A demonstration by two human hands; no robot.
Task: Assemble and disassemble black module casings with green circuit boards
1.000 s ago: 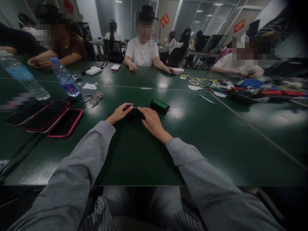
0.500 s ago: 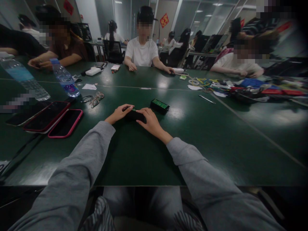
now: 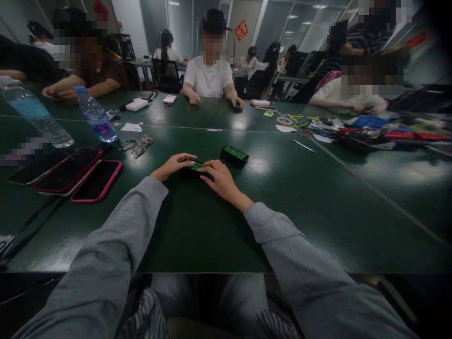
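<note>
A black box with a green circuit board (image 3: 195, 166) in its top lies on the table between my hands. My left hand (image 3: 174, 165) grips its left end, with the thumb on the board's edge and the fingers along the far side. Around the right end curls my right hand (image 3: 219, 178), its fingers over the top and its thumb at the near side. Just beyond my right hand rests a second black box with a green circuit board (image 3: 235, 154), untouched.
Left are phones (image 3: 97, 181), a pair of glasses (image 3: 143, 145) and water bottles (image 3: 97, 117). A thin metal tool (image 3: 303, 146) lies to the right, before a heap of cables (image 3: 374, 129). Across the table (image 3: 318, 212) a person (image 3: 209, 77) has a hand on a small dark object.
The box between my hands has tipped so more of its green board shows. My left fingers have shifted slightly. Opposite, the person's hand has moved left with a small dark object.
</note>
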